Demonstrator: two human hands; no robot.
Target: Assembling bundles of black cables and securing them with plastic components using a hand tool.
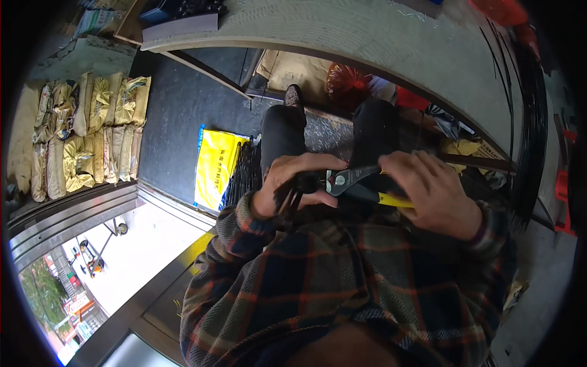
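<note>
Above my lap my right hand (431,189) is closed around the yellow-and-black handles of a pair of cutting pliers (350,178). The dark metal head of the pliers points left, toward my left hand (282,183). That hand is curled round a bunch of thin black strips (292,199), its thumb and fingers on either side of the pliers' head. Whether the jaws touch the strips cannot be made out in the shadow.
A worktable (342,27) spans the far side, with long black strands (531,134) hanging over its right end. A yellow bag (217,165) and more black strips (244,168) lie on the floor at left. Wrapped brown bundles (85,131) are stacked further left, near a doorway.
</note>
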